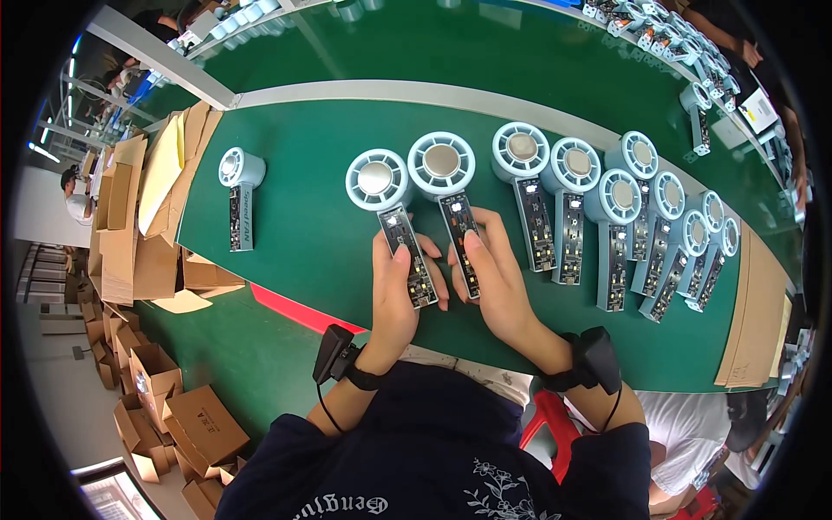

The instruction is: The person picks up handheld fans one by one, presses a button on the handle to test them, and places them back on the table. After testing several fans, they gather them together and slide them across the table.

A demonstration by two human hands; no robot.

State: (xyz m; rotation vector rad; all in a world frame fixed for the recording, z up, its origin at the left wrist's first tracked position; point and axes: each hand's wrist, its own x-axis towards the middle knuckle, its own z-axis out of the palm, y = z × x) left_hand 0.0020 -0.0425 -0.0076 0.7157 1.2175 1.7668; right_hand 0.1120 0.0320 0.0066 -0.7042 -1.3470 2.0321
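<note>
My left hand (394, 290) is wrapped round the handle of a pale blue handheld fan (378, 179), thumb resting on its exposed black circuit board. A second handheld fan (442, 165), of the same kind, is gripped in my right hand (498, 282), with the thumb on its board too. Both fans point away from me, round heads side by side with a silver disc in each centre. To the right, several more such fans (533, 217) lie on the green table (303, 251) with their boards facing up. One lone fan (241, 169) lies at the left.
Flattened cardboard (130, 225) leans by the table's left end, and open cartons (204, 425) stand on the floor below. A cardboard sheet (752, 312) covers the right end. Beyond a pale rail (390, 89) runs another green surface (485, 52) with more fans. A person (693, 442) sits at the lower right.
</note>
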